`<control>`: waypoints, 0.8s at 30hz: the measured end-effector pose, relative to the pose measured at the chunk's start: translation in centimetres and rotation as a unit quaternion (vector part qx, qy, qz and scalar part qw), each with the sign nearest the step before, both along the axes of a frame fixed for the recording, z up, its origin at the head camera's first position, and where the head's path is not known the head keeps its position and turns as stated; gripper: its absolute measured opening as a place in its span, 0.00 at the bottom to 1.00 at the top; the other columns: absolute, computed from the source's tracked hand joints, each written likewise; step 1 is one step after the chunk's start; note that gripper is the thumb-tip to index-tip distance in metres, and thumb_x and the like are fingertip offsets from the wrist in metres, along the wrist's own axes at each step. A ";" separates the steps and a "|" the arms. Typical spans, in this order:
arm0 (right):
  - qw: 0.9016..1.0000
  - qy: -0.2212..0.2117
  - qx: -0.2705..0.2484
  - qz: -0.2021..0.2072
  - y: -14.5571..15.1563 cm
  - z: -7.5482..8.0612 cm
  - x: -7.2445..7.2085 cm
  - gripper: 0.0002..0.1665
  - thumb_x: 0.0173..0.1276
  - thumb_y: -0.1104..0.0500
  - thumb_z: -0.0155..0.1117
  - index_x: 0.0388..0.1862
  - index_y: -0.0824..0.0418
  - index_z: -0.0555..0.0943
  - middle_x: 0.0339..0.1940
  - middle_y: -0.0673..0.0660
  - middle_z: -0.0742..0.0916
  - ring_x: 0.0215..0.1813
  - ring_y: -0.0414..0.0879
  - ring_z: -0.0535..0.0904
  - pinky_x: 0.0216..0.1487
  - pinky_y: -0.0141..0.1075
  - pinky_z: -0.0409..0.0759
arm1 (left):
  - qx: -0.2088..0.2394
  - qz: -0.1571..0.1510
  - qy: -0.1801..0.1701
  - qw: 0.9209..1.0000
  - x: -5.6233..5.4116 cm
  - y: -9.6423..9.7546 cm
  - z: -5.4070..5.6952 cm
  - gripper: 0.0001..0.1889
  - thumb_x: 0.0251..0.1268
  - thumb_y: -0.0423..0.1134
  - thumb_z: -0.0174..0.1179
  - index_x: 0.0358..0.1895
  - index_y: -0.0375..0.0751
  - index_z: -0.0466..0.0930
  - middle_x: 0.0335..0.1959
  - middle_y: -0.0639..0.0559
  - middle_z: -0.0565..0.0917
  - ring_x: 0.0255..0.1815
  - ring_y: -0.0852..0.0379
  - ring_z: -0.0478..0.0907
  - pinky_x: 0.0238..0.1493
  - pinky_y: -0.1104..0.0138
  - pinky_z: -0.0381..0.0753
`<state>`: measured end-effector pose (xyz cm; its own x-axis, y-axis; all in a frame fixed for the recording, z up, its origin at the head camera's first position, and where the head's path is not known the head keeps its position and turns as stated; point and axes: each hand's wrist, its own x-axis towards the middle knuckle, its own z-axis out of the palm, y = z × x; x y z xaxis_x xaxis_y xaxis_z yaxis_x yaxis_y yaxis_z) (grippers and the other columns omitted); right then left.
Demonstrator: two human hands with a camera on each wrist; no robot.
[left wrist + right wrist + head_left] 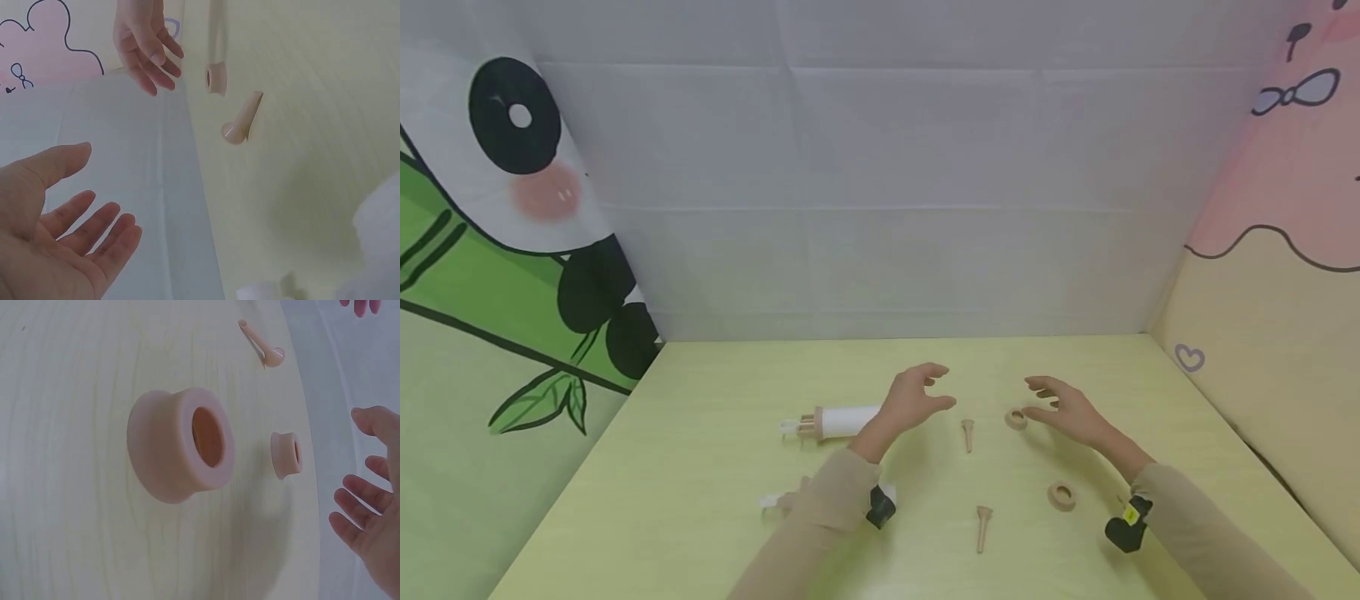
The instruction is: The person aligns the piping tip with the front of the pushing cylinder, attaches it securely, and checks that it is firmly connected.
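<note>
My left hand (917, 398) hangs above the table with thumb and fingers spread, holding nothing. It is nearest to a white roll-like cylinder (847, 421) with a tan end and a pale tip, partly hidden behind the wrist. My right hand (1067, 410), also holding nothing, hovers near the farther tan flanged ring (1017, 419). A second flanged ring (178, 447) lies closer to me, large in the right wrist view. Between the hands lies a tan peg with a flared round head (967, 435); a similar peg (983, 529) lies nearer.
A second tan-ended piece with a pale tip (786, 502) lies mostly hidden under the left sleeve (831, 508). The pale yellow table (715, 392) meets a white sheet (880, 267) at the back, with printed cloths at both sides. Black cameras (881, 507) sit on both wrists.
</note>
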<state>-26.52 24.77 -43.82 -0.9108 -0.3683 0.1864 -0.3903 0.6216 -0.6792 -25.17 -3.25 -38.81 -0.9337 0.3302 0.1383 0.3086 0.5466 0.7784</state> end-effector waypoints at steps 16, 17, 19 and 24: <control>1.000 -0.024 -0.001 -0.011 -0.5 -0.5 0.0 0.34 0.62 0.53 0.62 0.61 0.71 0.66 0.47 0.69 0.78 0.46 0.58 0.75 0.44 0.49 0.76 | -0.014 0.055 -0.033 0.998 1.0 3.0 -2.6 0.22 0.51 0.32 0.65 0.53 0.36 0.74 0.53 0.44 0.76 0.51 0.47 0.74 0.41 0.63 0.79; 1.000 -0.024 0.002 -0.013 -0.5 -0.5 0.1 0.34 0.62 0.53 0.62 0.61 0.71 0.66 0.47 0.68 0.78 0.46 0.58 0.75 0.44 0.48 0.76 | -0.017 0.056 -0.032 0.998 1.0 3.0 -2.7 0.22 0.51 0.32 0.65 0.52 0.36 0.75 0.53 0.43 0.76 0.50 0.46 0.75 0.41 0.63 0.79; 1.000 -0.026 0.005 -0.016 -0.5 -0.5 0.1 0.34 0.62 0.53 0.62 0.61 0.71 0.66 0.47 0.68 0.78 0.46 0.58 0.75 0.44 0.47 0.76 | -0.019 0.057 -0.034 0.998 0.9 3.2 -3.1 0.21 0.51 0.33 0.65 0.52 0.35 0.75 0.52 0.43 0.77 0.49 0.47 0.75 0.41 0.63 0.79; 0.999 -0.028 0.004 -0.015 -0.5 -0.5 0.1 0.33 0.62 0.55 0.62 0.60 0.72 0.66 0.47 0.67 0.78 0.46 0.58 0.75 0.43 0.46 0.76 | -0.016 0.068 -0.038 0.997 0.8 3.7 -3.9 0.20 0.52 0.35 0.65 0.50 0.34 0.76 0.50 0.43 0.78 0.48 0.48 0.76 0.41 0.63 0.79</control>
